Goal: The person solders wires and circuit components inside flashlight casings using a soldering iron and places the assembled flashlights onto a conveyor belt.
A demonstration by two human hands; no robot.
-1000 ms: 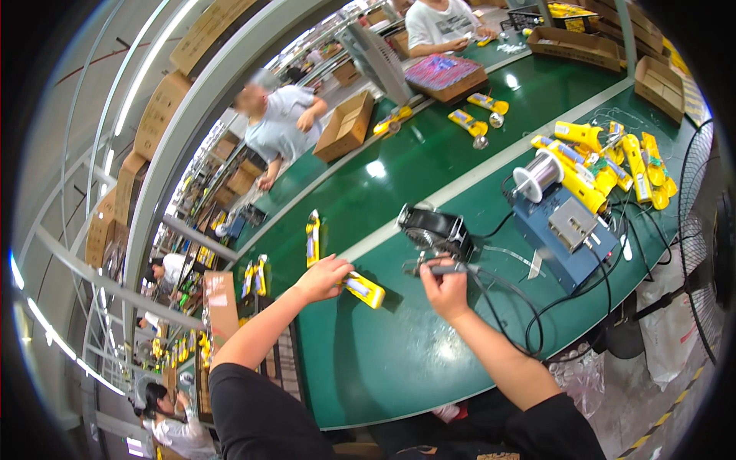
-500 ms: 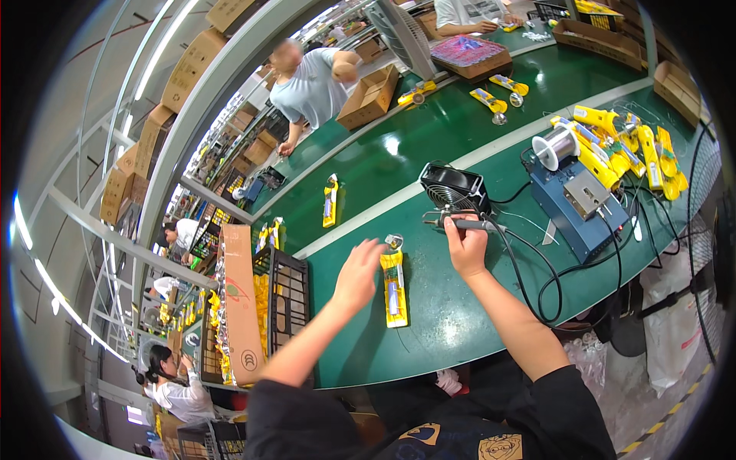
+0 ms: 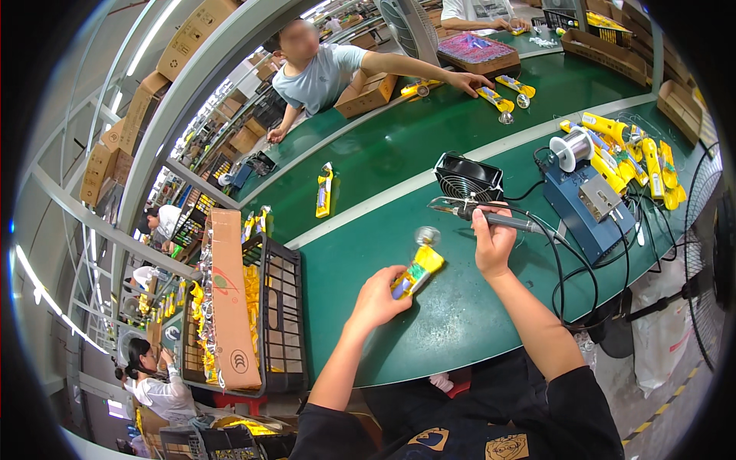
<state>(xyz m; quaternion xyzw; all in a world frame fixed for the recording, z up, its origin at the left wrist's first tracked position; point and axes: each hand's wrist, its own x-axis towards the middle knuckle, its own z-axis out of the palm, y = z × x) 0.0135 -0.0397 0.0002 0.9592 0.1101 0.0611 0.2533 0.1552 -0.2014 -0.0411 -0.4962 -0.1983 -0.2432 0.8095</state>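
My left hand [image 3: 377,295] holds a small yellow device [image 3: 415,272] with a round clear part at its far end, lifted a little above the green table [image 3: 429,337]. My right hand [image 3: 493,244] grips a soldering iron [image 3: 479,215] by its dark handle, tip pointing left, just right of the device and apart from it. A black cable runs from the iron to the blue soldering station [image 3: 589,207].
A small black fan [image 3: 468,179] stands behind the iron. A solder spool [image 3: 571,148] and several yellow devices [image 3: 636,153] lie at right. A black crate [image 3: 268,314] with yellow parts and a cardboard box [image 3: 228,299] sit left. A person [image 3: 322,69] reaches across the far belt.
My left hand has picked the yellow device up off the table and brought it toward me. My right hand with the iron has stayed near the fan.
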